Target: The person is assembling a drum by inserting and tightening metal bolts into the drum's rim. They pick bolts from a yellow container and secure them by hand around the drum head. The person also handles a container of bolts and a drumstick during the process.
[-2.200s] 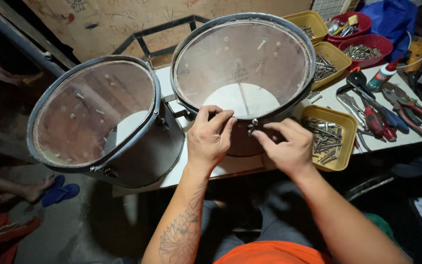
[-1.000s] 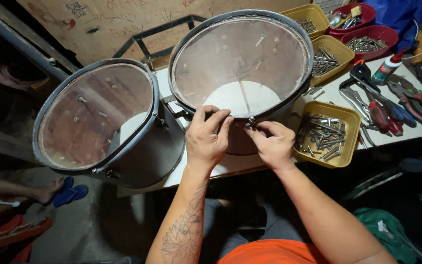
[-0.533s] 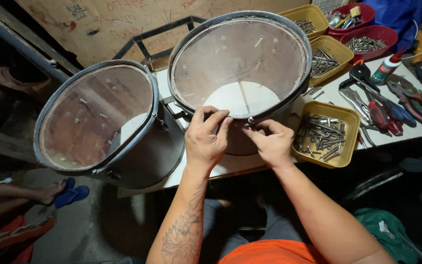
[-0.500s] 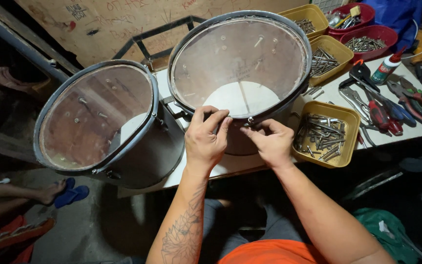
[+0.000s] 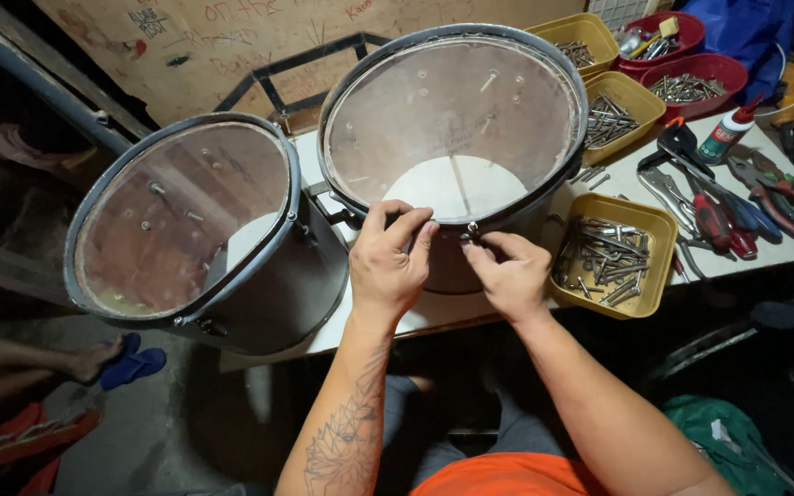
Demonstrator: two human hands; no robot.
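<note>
1. Clear film covers the drum on the white table; its metal hoop faces the person, and a small tension screw sits on the hoop at 6 o'clock.
2. The left hand rests on the hoop just at 9 o'clock of the screw, fingers curled over the rim and pressing on it, nothing enclosed.
3. The right hand has its fingertips pinched narrowly at the screw; whether they clasp it fully cannot be told.
4. Judgement: the screw is best kept square to the hoop and turned by the fingertips alone, while the left hand holds the hoop seated.
5. A second drum leans at 9 o'clock, touching the table edge and crowding the left elbow.
6. A yellow tray of bolts lies at 3 o'clock, close to the right wrist; a careless sweep could upset it.
7. Pliers and a glue bottle lie at 2 o'clock, well apart.
</note>
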